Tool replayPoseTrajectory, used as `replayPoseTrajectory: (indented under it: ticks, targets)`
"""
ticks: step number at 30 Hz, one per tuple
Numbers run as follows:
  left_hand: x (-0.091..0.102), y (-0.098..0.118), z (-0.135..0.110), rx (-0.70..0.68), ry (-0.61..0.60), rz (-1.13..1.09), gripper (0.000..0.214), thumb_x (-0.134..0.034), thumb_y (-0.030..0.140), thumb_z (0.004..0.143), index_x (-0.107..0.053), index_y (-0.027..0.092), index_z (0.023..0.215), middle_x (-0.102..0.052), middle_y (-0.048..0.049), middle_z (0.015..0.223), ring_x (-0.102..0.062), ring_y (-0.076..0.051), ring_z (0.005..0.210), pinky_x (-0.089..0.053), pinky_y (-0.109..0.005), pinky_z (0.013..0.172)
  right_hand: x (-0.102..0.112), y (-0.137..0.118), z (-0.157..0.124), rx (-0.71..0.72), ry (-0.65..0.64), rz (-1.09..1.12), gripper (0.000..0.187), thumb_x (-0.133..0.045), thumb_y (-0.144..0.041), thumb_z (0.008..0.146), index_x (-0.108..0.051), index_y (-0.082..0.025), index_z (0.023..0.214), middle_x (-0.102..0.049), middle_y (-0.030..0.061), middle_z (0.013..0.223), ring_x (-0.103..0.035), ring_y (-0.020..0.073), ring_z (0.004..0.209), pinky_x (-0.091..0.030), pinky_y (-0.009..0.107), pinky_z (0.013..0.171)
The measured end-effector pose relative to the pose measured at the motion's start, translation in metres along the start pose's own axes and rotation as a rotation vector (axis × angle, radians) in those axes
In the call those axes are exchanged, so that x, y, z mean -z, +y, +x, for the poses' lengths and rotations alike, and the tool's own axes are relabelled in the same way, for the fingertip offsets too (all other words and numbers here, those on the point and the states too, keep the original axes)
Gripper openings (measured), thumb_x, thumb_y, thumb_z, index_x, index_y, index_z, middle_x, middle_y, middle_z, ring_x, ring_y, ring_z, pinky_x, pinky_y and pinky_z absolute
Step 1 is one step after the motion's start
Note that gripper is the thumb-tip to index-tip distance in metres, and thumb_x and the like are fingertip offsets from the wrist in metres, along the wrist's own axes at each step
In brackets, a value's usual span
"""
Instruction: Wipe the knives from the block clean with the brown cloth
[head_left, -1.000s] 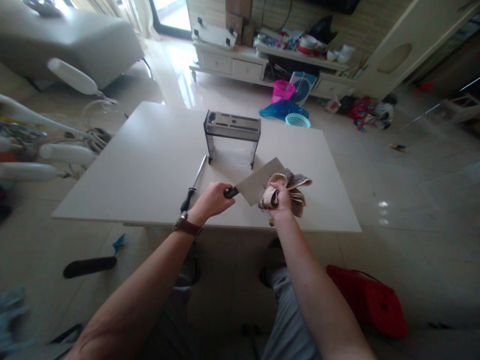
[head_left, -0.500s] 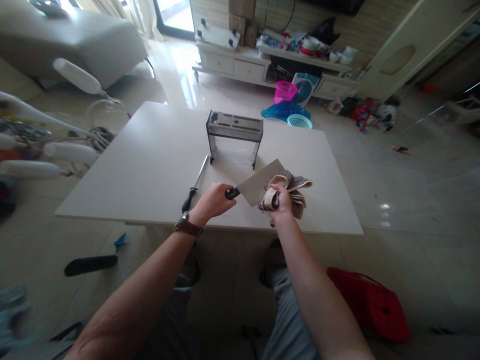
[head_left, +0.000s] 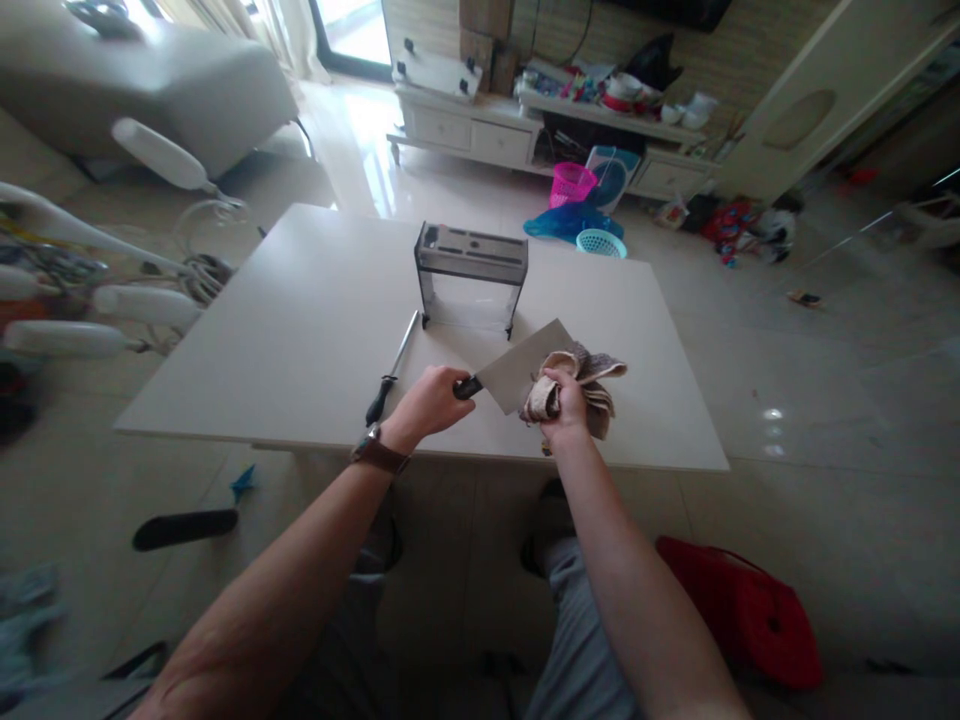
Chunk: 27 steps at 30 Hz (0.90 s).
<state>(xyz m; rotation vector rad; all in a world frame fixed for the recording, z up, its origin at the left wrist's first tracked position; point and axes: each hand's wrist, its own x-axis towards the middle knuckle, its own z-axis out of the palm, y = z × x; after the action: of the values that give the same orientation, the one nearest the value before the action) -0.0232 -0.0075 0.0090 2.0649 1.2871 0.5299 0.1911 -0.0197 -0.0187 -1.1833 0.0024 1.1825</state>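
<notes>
My left hand (head_left: 435,405), with a watch on its wrist, is closed round the black handle of a cleaver (head_left: 519,368). The wide metal blade points up and to the right above the table. A bunched brown and cream cloth (head_left: 596,385) is gripped in my right hand (head_left: 564,405); it lies against the blade's right end and hides part of it. Left of my left hand, a sharpening steel (head_left: 394,370) with a black handle lies on the table. Behind the blade stands a knife block (head_left: 472,255) with a slotted grey top and see-through sides.
The white table (head_left: 300,330) has its near edge just before my legs. On the floor beyond it are a pink basket (head_left: 571,184), a light blue basket (head_left: 600,243) and a blue bag (head_left: 559,222). A red bag (head_left: 742,610) lies at the lower right.
The whole view has shifted very slightly to the right. My hands, the cleaver and the cloth keep nearly the same places relative to the table.
</notes>
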Motion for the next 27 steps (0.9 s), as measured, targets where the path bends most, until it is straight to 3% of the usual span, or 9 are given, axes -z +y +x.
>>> replayPoseTrajectory:
  ticks: [27]
  targets:
    - [-0.0005, 0.0001, 0.0, 0.002, 0.017, -0.011, 0.007, -0.059, 0.018, 0.071, -0.059, 0.016, 0.064, -0.047, 0.0024, 0.05, -0.038, -0.009, 0.047, -0.024, -0.028, 0.052, 0.0023, 0.0045, 0.0071, 0.024, -0.034, -0.013, 0.018, -0.07, -0.01, 0.065, -0.058, -0.02, 0.074, -0.065, -0.0067, 0.064, -0.06, 0.0088, 0.052, -0.049, 0.019, 0.048]
